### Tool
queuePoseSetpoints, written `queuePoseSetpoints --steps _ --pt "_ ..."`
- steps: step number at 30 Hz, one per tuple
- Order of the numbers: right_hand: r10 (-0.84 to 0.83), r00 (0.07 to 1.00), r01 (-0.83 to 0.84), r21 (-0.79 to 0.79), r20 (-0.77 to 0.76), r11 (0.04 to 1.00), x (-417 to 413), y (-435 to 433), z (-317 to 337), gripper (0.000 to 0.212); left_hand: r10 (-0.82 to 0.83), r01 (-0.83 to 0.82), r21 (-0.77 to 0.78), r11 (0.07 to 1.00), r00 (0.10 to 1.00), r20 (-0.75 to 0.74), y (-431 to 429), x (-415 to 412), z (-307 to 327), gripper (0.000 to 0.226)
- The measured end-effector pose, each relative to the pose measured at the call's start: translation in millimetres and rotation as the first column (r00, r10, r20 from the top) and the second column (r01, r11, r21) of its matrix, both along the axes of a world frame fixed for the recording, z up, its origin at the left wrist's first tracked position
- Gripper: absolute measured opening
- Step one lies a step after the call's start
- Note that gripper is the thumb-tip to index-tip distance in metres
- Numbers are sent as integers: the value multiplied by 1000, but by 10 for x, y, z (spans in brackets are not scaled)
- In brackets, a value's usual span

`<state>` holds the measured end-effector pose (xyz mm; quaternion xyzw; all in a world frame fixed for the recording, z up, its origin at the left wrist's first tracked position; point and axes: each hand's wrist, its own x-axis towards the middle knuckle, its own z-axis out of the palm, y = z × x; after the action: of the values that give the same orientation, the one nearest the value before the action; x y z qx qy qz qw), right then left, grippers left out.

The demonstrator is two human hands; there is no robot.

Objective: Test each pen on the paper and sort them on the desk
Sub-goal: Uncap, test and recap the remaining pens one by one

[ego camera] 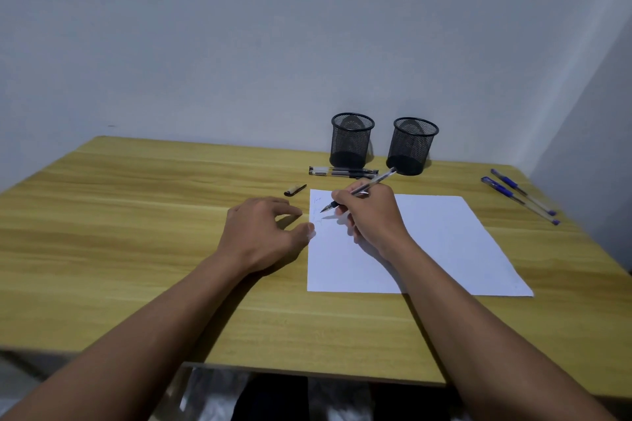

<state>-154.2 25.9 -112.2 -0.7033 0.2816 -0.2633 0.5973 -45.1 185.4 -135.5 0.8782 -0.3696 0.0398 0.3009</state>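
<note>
Both bare forearms extend forward, converging slightly. Left grip (263, 232): palm down, fingers loosely spread, holding nothing. Right grip (371, 215): fingers curled, pinching a pen (378, 179) in writing pose, tip pointing left.

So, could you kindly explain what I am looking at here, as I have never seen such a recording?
No machine here: a person wears a camera on the head, looking down at their own bare hands. The right hand holds an uncapped black pen, its tip at the far left corner of the white paper, near faint scribbles. The left hand rests on the wooden desk, thumb at the paper's edge. Nearby lie a pen cap, black pens before two mesh pen cups, and two blue pens at the far right.
</note>
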Motion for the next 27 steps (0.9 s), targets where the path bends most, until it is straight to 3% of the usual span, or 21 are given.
queuePoseSetpoints --steps 4,8,10,13,18,27 --pt "-36 998 39 -42 53 998 -11 -60 24 17 129 -150 -173 973 983 -129 -177 158 80 35" --pt "-50 995 51 -7 87 999 -10 -103 89 17 212 -215 -51 975 976 -55 -371 320 97 38" --pt "-47 995 46 13 87 999 -22 -116 119 18 230 -230 32 973 973 7 -435 352 102 30" --pt "-49 995 48 17 82 999 -60 -147 142 14 222 -222 8 975 975 -12 -441 352 125 19" --pt "-39 984 9 174 174 985 -125 -192 152 6 -10 -45 -285 957 982 -190 -359 265 297 9" --pt "-37 955 -24 200 294 979 -274 -178 313 4 -250 127 -418 900 934 -256 -407 25 639 10"
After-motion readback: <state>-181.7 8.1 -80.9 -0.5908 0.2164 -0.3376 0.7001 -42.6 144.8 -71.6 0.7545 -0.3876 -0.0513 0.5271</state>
